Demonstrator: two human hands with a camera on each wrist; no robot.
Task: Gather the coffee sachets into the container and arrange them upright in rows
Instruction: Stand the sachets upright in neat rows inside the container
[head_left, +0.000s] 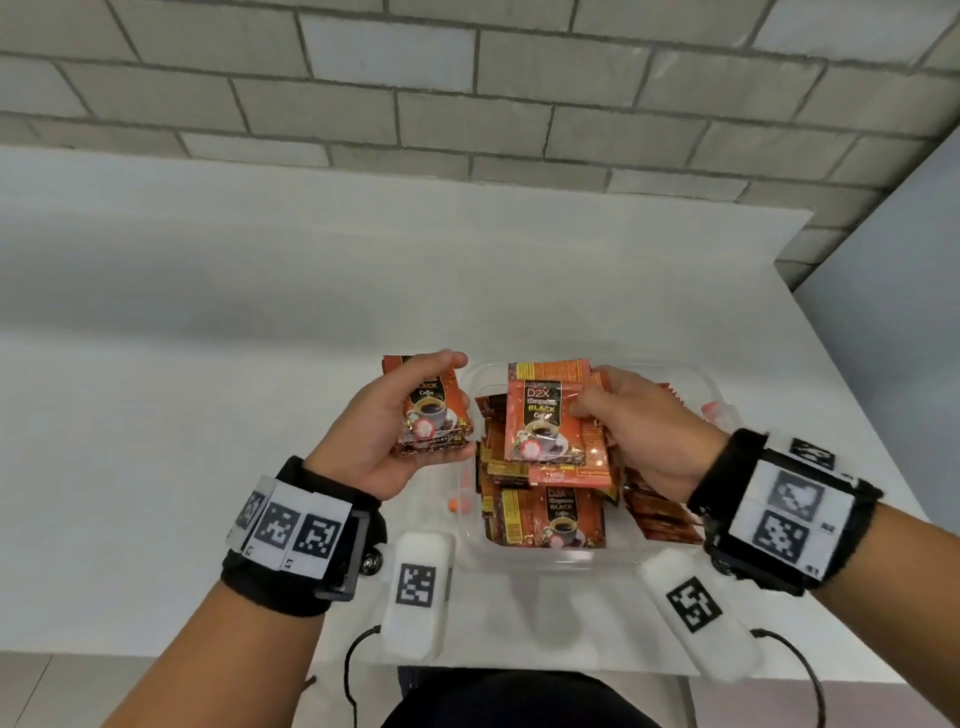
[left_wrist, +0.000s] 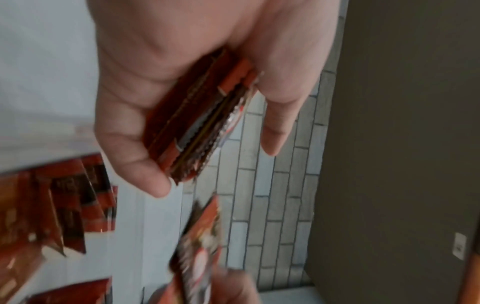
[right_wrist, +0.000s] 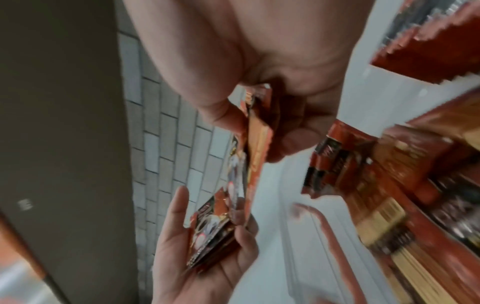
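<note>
Above the white table (head_left: 208, 415), the clear container (head_left: 696, 387) holds a jumble of coffee sachets (head_left: 550, 514) lying flat and overlapped, so any row stood among them would likely topple or wedge crooked. Just left of it, the left hand (head_left: 379, 431) clasps a squared stack of sachets (head_left: 434, 410) that could fan out if its hold loosens. Smallest, the right hand (head_left: 639, 421) pinches a sachet or two (head_left: 545, 415) over the container; that slick pinch may slip.

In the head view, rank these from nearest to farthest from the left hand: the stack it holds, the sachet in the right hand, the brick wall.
1. Stack of sachets, gripped in the left hand.
2. Single sachet, to its right over the container, pinched by the right hand.
3. Brick wall, behind the table.
</note>
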